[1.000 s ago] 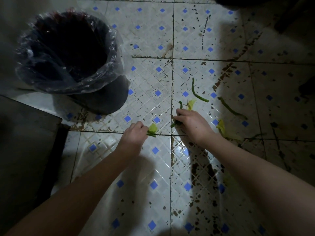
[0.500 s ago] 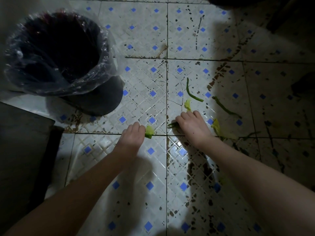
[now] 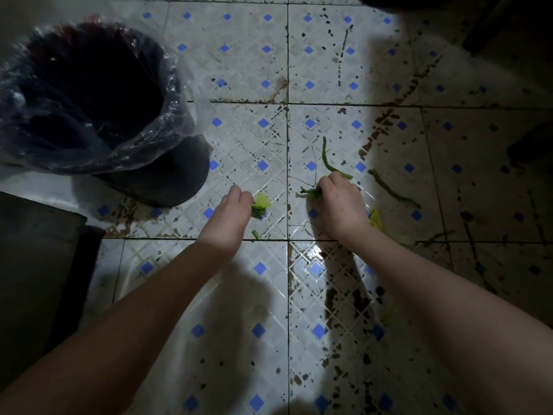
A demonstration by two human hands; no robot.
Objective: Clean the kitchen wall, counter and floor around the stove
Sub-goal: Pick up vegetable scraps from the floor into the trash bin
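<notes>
Beside the lined bin (image 3: 167, 172), on the stained floor (image 3: 239, 61), the left hand (image 3: 229, 218) pinches a yellow-green leaf scrap (image 3: 262, 202); farther from the bin, the right hand (image 3: 339, 206) grips green stems (image 3: 308, 192) in curled fingers.

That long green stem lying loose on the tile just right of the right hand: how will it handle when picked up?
The long green stem is thin and lies in a bend, so it will probably droop, not stay stiff. It looks light. The tiled floor shines wet below the right hand, so it may be slippery.
</notes>
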